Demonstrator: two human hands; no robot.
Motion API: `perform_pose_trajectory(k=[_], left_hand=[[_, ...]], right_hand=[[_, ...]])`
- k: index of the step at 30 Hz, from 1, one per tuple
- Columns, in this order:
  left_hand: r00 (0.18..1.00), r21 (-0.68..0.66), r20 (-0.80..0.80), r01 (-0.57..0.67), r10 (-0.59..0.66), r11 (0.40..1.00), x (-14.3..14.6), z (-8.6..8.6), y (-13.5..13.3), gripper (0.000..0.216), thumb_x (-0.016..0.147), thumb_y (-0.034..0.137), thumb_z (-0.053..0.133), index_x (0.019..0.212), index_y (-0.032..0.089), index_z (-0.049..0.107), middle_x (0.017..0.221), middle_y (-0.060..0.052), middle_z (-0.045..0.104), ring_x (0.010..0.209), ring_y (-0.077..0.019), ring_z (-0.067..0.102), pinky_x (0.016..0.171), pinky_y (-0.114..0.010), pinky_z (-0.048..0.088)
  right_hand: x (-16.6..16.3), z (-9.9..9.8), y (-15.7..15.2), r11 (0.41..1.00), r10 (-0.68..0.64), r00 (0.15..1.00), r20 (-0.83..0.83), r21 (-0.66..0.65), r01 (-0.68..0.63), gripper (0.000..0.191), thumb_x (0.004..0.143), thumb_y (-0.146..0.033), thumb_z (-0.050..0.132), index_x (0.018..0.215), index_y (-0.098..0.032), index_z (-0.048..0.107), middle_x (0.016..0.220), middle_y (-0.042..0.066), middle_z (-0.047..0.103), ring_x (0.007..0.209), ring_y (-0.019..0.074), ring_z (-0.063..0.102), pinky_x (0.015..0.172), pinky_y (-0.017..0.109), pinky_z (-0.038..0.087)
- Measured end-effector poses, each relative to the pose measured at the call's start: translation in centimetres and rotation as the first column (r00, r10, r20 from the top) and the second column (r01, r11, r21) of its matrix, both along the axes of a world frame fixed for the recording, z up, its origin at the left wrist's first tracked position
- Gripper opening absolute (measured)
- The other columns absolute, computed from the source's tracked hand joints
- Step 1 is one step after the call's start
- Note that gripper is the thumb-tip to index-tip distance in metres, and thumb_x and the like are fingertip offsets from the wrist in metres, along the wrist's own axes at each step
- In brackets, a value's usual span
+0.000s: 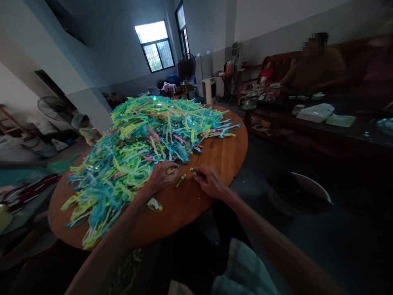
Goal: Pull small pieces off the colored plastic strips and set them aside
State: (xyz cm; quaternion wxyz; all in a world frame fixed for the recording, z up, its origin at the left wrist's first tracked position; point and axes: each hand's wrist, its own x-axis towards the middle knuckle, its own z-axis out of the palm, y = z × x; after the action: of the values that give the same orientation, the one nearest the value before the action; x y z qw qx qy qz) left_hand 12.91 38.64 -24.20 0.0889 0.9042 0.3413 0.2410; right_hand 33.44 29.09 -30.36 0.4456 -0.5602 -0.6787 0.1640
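A large heap of blue, yellow-green, white and pink plastic strips [147,135] covers much of the round wooden table [221,153]. At the heap's near edge, my left hand [162,176] is closed, with a small yellowish piece showing at its fingers. My right hand [210,180] pinches a small greenish piece whose kind is too small to tell. Between the two hands, a short patterned yellow-green piece [181,180] lies on the wood. A small clump of strips [155,204] rests below my left wrist.
A round tub [299,192] stands on the floor at the right. Beyond it, a person [316,65] sits behind a dark low table [368,131] bearing a kettle [249,101] and bags. A small child [86,129] is left of the round table, near a standing fan [52,108].
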Motion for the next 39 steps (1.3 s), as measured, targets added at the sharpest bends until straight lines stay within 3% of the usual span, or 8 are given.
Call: perform_pose_trajectory(k=[7,12,14,17,20,22,28,39], left_hand=[[0.958,-0.09,0.276,-0.052,0.075,0.995,-0.3,1.2,-0.1,0.026,0.087,0.035,0.056,0.089,0.015,0.073,0.082,-0.004,0.075,0.075,-0.017,0.068,0.069,-0.026,0.053],[0.798,-0.323,0.586,0.068,0.142,0.944,-0.9,2.5,-0.1,0.022,0.083,0.035,0.067,0.092,0.016,0.074,0.085,-0.006,0.076,0.078,-0.0187,0.069,0.073,-0.029,0.054],[0.751,-0.337,0.643,0.101,0.15,0.936,-0.9,2.9,-0.8,0.02,0.083,0.034,0.069,0.091,0.016,0.073,0.083,-0.005,0.075,0.076,-0.0175,0.069,0.072,-0.028,0.054],[0.819,-0.309,0.563,0.084,0.111,0.947,-0.6,2.8,-3.0,0.018,0.086,0.033,0.068,0.092,0.016,0.071,0.073,-0.002,0.072,0.068,-0.0154,0.067,0.069,-0.026,0.053],[0.948,-0.219,0.317,0.083,-0.01,0.972,0.0,1.6,-5.4,0.016,0.09,0.03,0.062,0.095,0.018,0.071,0.067,0.001,0.067,0.061,-0.0127,0.062,0.061,-0.023,0.047],[0.98,-0.126,0.18,0.11,-0.086,0.986,0.4,0.6,-6.4,0.016,0.092,0.026,0.058,0.092,0.018,0.072,0.069,0.0,0.065,0.061,-0.0117,0.057,0.059,-0.023,0.043],[0.971,0.028,0.091,0.218,-0.22,0.976,1.0,-1.1,-6.6,0.019,0.094,0.02,0.053,0.099,0.018,0.071,0.077,-0.002,0.068,0.068,-0.0125,0.059,0.065,-0.024,0.043],[0.979,-0.02,-0.025,0.202,-0.202,0.979,0.6,-1.0,-6.8,0.023,0.097,0.02,0.05,0.101,0.02,0.073,0.082,-0.003,0.071,0.075,-0.0146,0.063,0.072,-0.027,0.047]], right_hand=[[0.0,0.8,-0.1,0.986,0.133,0.947,-0.293,-0.057,-0.156,0.015,0.086,-0.025,0.056,0.081,-0.016,0.066,0.063,-0.001,0.059,0.06,0.0129,0.052,0.059,0.024,0.038],[0.0,0.6,-0.1,0.959,0.164,0.815,-0.556,-0.103,-0.263,0.031,0.082,-0.03,0.059,0.108,-0.015,0.067,0.073,0.001,0.066,0.056,0.0119,0.056,0.056,0.024,0.043],[0.2,0.8,-0.5,0.938,0.171,0.75,-0.639,-0.128,-0.322,0.035,0.082,-0.035,0.062,0.11,-0.014,0.067,0.077,0.003,0.067,0.055,0.0106,0.055,0.053,0.024,0.043],[0.6,1.3,-1.6,0.909,0.175,0.691,-0.701,-0.154,-0.387,0.037,0.081,-0.041,0.066,0.106,-0.013,0.069,0.078,0.003,0.066,0.056,0.0089,0.053,0.053,0.022,0.041],[1.0,1.5,-2.7,0.895,0.179,0.674,-0.717,-0.165,-0.413,0.045,0.081,-0.043,0.07,0.114,-0.012,0.07,0.075,0.001,0.063,0.055,0.0076,0.05,0.052,0.021,0.039],[1.3,1.4,-3.2,0.893,0.189,0.697,-0.692,-0.174,-0.415,0.049,0.082,-0.042,0.07,0.12,-0.012,0.069,0.073,0.0,0.062,0.054,0.0073,0.048,0.05,0.021,0.037],[1.8,1.3,-4.0,0.865,0.236,0.722,-0.651,-0.199,-0.461,0.049,0.086,-0.038,0.068,0.127,-0.012,0.067,0.074,0.001,0.062,0.055,0.0073,0.048,0.05,0.021,0.035],[1.7,1.3,-4.4,0.829,0.235,0.668,-0.706,-0.214,-0.518,0.052,0.083,-0.042,0.071,0.123,-0.01,0.068,0.069,0.0,0.059,0.052,0.0064,0.043,0.048,0.022,0.029]])
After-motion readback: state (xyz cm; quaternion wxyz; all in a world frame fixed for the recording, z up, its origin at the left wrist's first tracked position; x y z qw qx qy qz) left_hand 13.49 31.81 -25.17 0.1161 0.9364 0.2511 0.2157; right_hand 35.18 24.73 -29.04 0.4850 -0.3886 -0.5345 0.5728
